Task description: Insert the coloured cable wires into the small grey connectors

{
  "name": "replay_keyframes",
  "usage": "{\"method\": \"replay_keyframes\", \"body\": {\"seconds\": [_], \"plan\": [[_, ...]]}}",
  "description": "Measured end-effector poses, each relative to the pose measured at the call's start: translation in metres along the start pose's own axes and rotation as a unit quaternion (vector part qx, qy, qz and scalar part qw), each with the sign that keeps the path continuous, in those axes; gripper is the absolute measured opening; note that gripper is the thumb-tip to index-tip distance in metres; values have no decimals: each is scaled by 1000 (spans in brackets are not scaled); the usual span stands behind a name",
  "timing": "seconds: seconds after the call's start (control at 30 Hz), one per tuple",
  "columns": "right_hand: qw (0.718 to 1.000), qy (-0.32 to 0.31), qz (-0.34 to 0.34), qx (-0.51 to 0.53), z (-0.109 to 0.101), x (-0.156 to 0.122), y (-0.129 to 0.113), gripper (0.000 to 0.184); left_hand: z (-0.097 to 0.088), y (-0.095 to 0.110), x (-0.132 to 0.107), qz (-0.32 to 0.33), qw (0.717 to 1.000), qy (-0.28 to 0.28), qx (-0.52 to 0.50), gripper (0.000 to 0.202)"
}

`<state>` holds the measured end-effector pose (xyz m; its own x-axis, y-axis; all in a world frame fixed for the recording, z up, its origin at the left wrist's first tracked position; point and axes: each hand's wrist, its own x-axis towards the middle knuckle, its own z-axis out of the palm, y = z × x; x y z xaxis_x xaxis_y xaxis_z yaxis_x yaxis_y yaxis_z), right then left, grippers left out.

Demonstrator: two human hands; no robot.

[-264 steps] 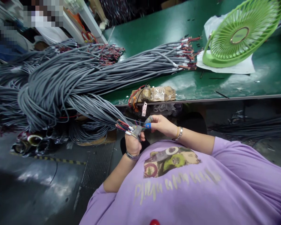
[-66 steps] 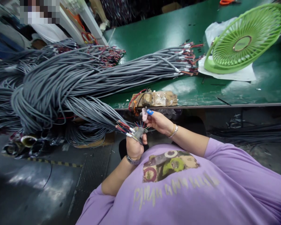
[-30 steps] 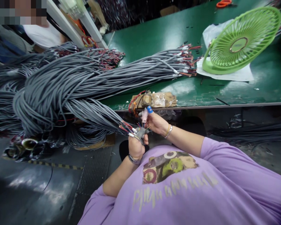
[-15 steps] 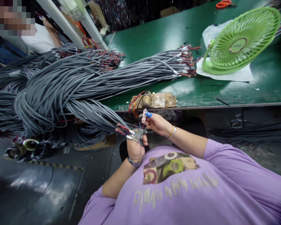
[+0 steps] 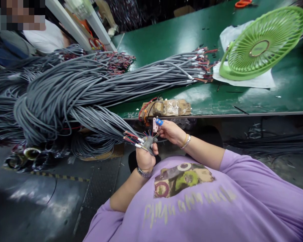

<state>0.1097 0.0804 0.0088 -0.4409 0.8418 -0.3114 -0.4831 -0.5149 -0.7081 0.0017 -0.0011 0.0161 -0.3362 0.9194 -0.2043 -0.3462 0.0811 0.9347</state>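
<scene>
My left hand [image 5: 145,159] is closed around the ends of several grey cables [image 5: 138,145]. Their thin coloured wires [image 5: 131,137] fan out past the fingers, and a grey wrap [image 5: 148,141] covers what looks like the thumb. Just to the right, my right hand [image 5: 172,132] pinches a small pink clip-like tool [image 5: 155,124] above the wire tips. Blue tape [image 5: 159,122] is wound round one of its digits. Whether the tool touches a wire is too small to tell.
A thick bundle of grey cables [image 5: 103,82] lies across the green table [image 5: 204,97]. On the table's front edge sits a taped wooden block [image 5: 173,107] with red and black wires. A green fan [image 5: 260,48] stands at right; orange-handled scissors [image 5: 243,4] lie behind. Another person [image 5: 44,37] is at upper left.
The pink tool has turned slightly and shifted a little left with my right hand. My left hand keeps its hold on the cables. The whole view has moved slightly.
</scene>
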Motion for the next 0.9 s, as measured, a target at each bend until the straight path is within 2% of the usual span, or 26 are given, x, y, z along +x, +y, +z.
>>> {"method": "replay_keyframes", "body": {"seconds": [0.23, 0.43, 0.6, 0.77, 0.9], "plan": [[998, 10, -59, 37, -3, 8, 9, 56, 0, -2, -1, -13, 1000, 0, 3, 31], [996, -31, 25, 81, 1, 14, 8, 50, 1, -3, 0, -8, 1000, -5, 9, 32], [991, 3, 14, 129, 9, 14, 4, 45, 0, -5, 0, -5, 1000, -1, 16, 32], [992, 24, 1, 122, 12, 14, 5, 46, -2, -6, 0, -9, 1000, 0, 26, 31], [992, 29, 18, 124, 10, 14, 8, 49, -3, -6, -1, -10, 999, -2, 32, 33]]}}
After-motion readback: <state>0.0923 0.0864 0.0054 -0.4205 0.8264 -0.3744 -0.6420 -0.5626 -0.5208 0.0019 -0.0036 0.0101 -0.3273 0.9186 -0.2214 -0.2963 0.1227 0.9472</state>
